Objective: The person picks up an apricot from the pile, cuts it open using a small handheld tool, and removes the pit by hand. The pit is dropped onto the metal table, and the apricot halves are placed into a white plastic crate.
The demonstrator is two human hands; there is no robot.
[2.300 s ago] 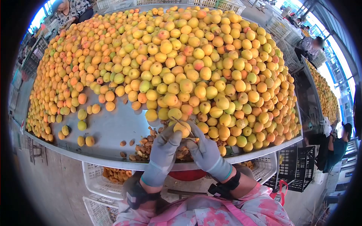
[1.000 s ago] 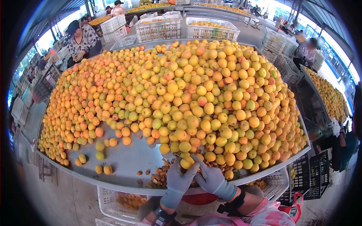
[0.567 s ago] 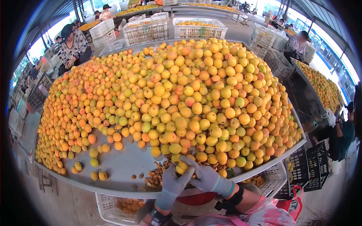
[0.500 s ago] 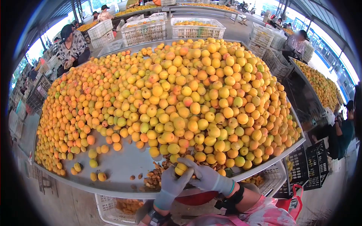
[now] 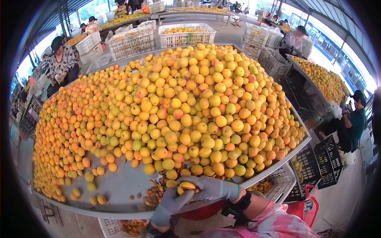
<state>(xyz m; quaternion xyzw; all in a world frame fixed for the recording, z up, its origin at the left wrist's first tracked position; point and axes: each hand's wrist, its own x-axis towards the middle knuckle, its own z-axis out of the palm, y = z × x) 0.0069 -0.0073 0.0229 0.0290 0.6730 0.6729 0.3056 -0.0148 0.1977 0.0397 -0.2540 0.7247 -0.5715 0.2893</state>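
Note:
Both of my hands wear grey gloves and meet at the table's near edge. Between them is a yellow-orange apricot (image 5: 185,186) that looks split, with a dark gap along its side. My left hand (image 5: 170,204) is closed on it from the left and below. From the right, my right hand (image 5: 214,188) grips the same fruit, its fingers bent over it. A large heap of whole apricots (image 5: 178,103) rises just beyond my hands on the metal table (image 5: 115,186). Brown apricot pits (image 5: 152,195) lie in a loose pile beside my left hand.
Beneath the table's near edge are a white crate (image 5: 111,227) with orange fruit pieces and another white crate (image 5: 283,180) at right. Black crates (image 5: 328,160) and a red bag (image 5: 311,206) stand right. Other people sit at fruit tables, one person (image 5: 62,63) at far left.
The apricot between my hands now shows a split, where before it looked whole. My hands stay together at the table edge. The view has turned somewhat to the right.

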